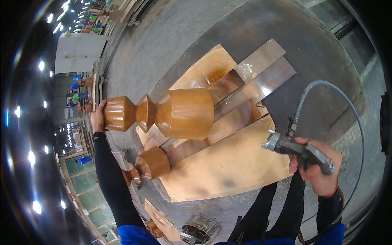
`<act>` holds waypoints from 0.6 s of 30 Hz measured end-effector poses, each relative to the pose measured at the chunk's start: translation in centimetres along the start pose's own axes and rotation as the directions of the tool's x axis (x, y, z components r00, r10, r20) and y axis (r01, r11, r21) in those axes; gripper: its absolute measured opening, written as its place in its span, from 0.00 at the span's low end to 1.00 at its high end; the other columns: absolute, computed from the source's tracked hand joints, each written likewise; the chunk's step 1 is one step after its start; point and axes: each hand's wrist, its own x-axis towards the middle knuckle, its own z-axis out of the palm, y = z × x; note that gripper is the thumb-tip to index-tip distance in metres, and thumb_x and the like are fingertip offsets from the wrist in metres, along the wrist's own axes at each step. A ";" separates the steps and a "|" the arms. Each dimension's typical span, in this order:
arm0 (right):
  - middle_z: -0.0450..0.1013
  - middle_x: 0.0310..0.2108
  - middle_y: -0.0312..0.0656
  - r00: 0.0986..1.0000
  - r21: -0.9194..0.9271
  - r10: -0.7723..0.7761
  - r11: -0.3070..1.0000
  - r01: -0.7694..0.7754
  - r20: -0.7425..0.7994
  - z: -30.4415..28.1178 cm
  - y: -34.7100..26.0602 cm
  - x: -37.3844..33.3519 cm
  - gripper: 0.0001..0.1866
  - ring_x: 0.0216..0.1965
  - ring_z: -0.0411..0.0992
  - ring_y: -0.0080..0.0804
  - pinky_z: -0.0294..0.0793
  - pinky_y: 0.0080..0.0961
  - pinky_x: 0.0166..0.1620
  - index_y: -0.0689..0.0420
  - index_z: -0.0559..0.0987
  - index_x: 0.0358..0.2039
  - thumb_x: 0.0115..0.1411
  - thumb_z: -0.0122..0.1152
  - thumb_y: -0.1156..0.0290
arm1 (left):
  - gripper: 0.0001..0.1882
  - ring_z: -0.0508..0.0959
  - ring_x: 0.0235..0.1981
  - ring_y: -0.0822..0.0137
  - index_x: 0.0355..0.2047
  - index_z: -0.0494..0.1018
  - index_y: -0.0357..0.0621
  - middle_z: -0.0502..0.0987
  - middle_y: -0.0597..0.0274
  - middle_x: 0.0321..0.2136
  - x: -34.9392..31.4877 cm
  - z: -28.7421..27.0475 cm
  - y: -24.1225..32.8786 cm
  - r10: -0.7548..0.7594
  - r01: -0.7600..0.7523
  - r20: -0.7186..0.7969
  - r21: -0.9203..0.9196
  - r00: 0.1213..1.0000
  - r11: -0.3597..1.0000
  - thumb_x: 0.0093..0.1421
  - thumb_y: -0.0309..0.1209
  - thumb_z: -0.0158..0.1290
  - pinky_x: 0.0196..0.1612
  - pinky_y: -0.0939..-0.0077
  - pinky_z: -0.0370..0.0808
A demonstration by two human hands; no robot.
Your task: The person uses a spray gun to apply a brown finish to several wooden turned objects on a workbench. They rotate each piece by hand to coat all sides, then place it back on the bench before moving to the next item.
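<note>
1. The left hand [98, 116] is closed around the outer end of a glossy brown turned pedestal [185, 114], with the fingers bent over its rim
2. The right hand [322, 171] is wrapped on a metal spray gun [300, 151], with its grey hose [361, 122] curving away to the right
3. The pedestal lies across the middle of the view, its wide drum end above the metal strips [261, 63] and brown paper [228, 171]; whether this end is resting there, I cannot tell
4. In my judgement it is stiff, rather bulky and heavier at the drum, so one hand at the far end may let it tip
5. The shiny surface could be slippery and easy to mark; the end rim seems the safest hold, and the narrow necks give a second one
6. Farther out, a similar brown pedestal [153, 163] is beside the paper, and a metal can [200, 228] is near the legs
</note>
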 end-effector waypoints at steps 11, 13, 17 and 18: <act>0.84 0.30 0.43 0.991 -0.030 -0.136 0.990 0.136 0.019 0.7 0.4 -1.6 0.36 0.32 0.84 0.27 0.82 0.24 0.38 0.69 0.82 0.57 0.62 0.78 0.49 | 0.39 0.84 0.48 0.50 0.59 0.80 0.37 0.83 0.48 0.53 -3.7 0.3 4.5 -0.191 0.190 0.014 0.043 0.981 0.981 0.61 0.57 0.65 0.51 0.50 0.80; 0.85 0.32 0.43 0.994 -0.036 -0.103 0.994 0.104 0.048 0.8 0.6 -1.4 0.31 0.33 0.85 0.28 0.83 0.25 0.41 0.68 0.83 0.56 0.62 0.81 0.57 | 0.38 0.85 0.46 0.53 0.53 0.82 0.30 0.85 0.47 0.47 -3.6 0.0 4.6 -0.101 0.101 -0.003 0.072 0.995 0.992 0.60 0.56 0.66 0.50 0.57 0.80; 0.85 0.36 0.44 0.987 -0.239 0.054 0.967 -0.088 -0.149 0.7 1.1 -0.5 0.26 0.36 0.85 0.29 0.82 0.24 0.42 0.65 0.84 0.57 0.63 0.78 0.63 | 0.37 0.85 0.46 0.57 0.49 0.84 0.24 0.86 0.48 0.44 -3.0 -0.1 4.6 0.055 -0.042 -0.051 0.231 0.997 0.972 0.59 0.54 0.69 0.50 0.64 0.79; 0.86 0.36 0.44 0.992 -0.213 0.033 0.975 -0.058 -0.118 0.6 1.0 -0.7 0.26 0.36 0.85 0.29 0.82 0.24 0.42 0.65 0.83 0.57 0.63 0.78 0.63 | 0.37 0.85 0.45 0.58 0.48 0.83 0.23 0.86 0.49 0.44 -2.9 0.1 4.6 0.041 -0.032 -0.053 0.162 0.998 0.986 0.59 0.53 0.69 0.51 0.65 0.78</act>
